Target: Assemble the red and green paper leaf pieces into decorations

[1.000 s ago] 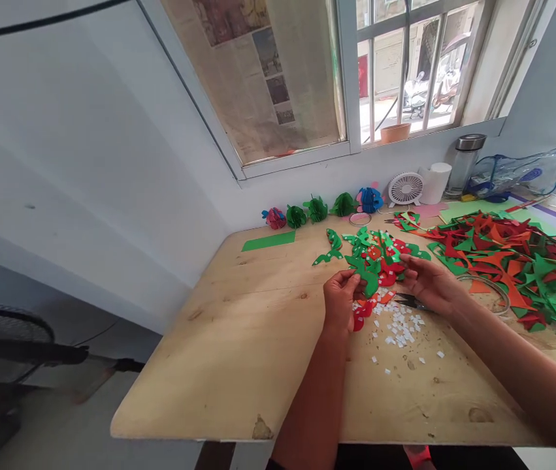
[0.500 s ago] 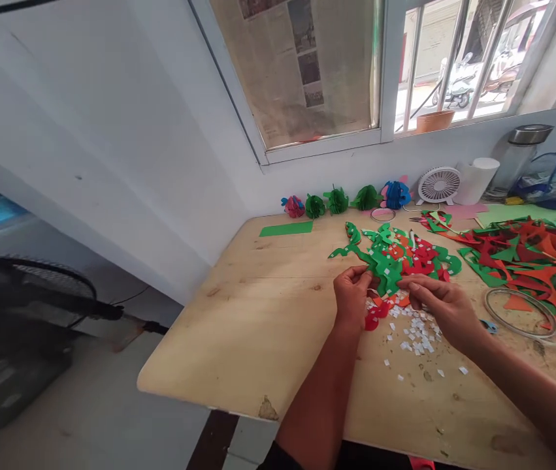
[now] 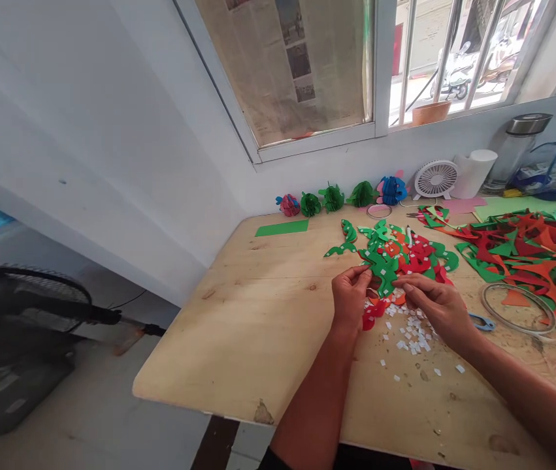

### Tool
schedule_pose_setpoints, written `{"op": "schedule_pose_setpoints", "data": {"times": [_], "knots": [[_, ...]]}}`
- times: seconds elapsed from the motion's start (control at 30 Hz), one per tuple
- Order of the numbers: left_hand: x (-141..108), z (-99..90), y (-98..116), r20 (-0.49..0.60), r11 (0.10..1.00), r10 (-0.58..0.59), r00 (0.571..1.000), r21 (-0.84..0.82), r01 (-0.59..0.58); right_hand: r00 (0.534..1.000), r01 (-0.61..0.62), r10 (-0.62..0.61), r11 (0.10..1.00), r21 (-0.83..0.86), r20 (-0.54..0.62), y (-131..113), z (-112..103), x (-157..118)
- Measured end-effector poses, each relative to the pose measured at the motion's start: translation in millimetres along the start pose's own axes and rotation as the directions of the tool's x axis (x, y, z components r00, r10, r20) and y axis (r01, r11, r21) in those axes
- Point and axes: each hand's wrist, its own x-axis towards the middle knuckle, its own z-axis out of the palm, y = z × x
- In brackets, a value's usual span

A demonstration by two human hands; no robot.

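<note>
Wavy green paper cutouts (image 3: 383,269) dotted with small white squares lie heaped with red paper cutouts (image 3: 419,251). At the heap's near left side, my left hand (image 3: 349,297) is closed, thumb and finger pinching the edge of a green cutout. My right hand (image 3: 437,307) is closed in a pinch at the cutout's right side; anything between its fingertips is too small to make out. Below the hands many loose white paper squares (image 3: 417,336) are scattered on the wooden table (image 3: 238,339). A red cutout (image 3: 372,316) lies under my left fingers.
Green, red and orange paper scraps (image 3: 542,254) pile up on the right. Before them lie a tape roll (image 3: 489,303) and blue-handled scissors (image 3: 483,322). Folded paper figures (image 3: 332,198), a small white fan (image 3: 435,179) and a glass bottle (image 3: 510,156) line the wall. A green strip (image 3: 281,228) lies back left.
The whole view has shifted slightly. Both hands keep nearly the same pinch at the green cutout, and more of the blue scissors handle shows beside my right wrist.
</note>
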Motion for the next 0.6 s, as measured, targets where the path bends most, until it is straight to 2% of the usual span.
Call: {"op": "schedule_pose_setpoints", "data": {"times": [0.3,0.47,0.6], "knots": [[-2,-0.3,-1,0.005,0.996,0.053,0.999,0.076,-0.053,0.996,-0.089,0.089,0.995,0.043,0.012,-4,-1,-2],[0,-1.8,-3,-0.008,0.988,0.094,0.996,0.127,-0.092,0.978,-0.208,0.207,0.963,0.17,0.021,7,-2,-1],[0,-2.2,-3,-0.024,0.989,0.089,0.996,0.121,-0.086,0.972,-0.235,0.229,0.945,0.226,0.052,13,-4,0]]}}
